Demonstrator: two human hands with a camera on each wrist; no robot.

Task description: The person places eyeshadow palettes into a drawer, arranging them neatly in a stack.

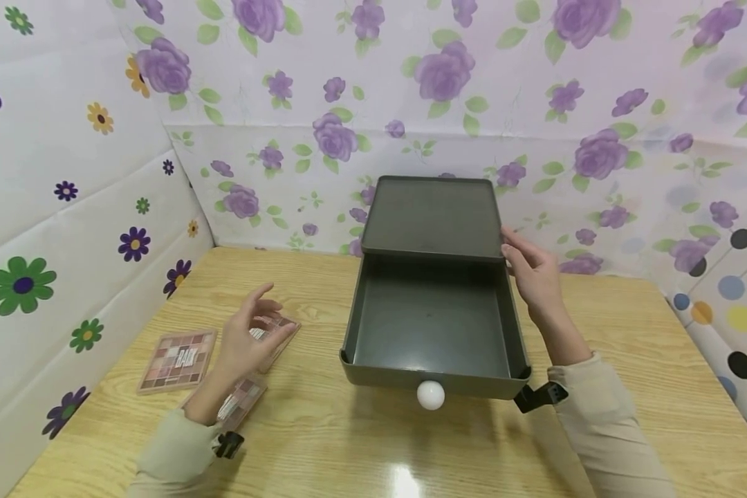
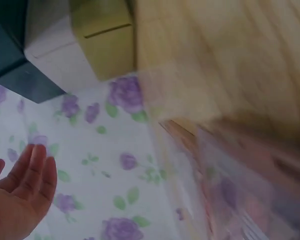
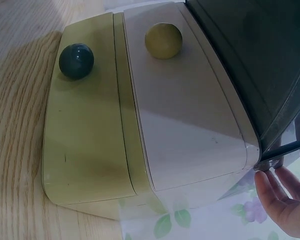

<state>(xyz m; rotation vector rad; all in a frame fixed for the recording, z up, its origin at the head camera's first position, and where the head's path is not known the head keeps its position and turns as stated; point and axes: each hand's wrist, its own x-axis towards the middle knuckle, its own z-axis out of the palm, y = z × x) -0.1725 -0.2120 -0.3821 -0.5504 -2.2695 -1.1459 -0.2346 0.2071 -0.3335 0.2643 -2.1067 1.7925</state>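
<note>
A small cabinet (image 1: 432,216) with a dark green top stands mid-table. Its dark green top drawer (image 1: 380,375) is pulled out, a round white knob (image 1: 431,395) on its front and its bare floor showing. My right hand (image 1: 537,275) touches the cabinet's right side near the top edge, fingers fairly straight and thumb by the drawer's rim. To the left, my left hand (image 1: 243,340) hovers over flat square makeup palettes, fingers loosely bent and holding nothing. One palette (image 1: 177,361) lies left of that hand; a second palette (image 1: 243,402) is partly under the wrist, and a third palette (image 1: 281,351) is partly behind the thumb.
Below the top drawer are a pinkish-white drawer (image 3: 190,100) with a yellow knob (image 3: 163,40) and a yellow-green drawer (image 3: 90,130) with a dark knob (image 3: 76,60), both closed. Flowered cloth (image 1: 286,187) hangs behind the wooden table (image 1: 311,443) and along its sides.
</note>
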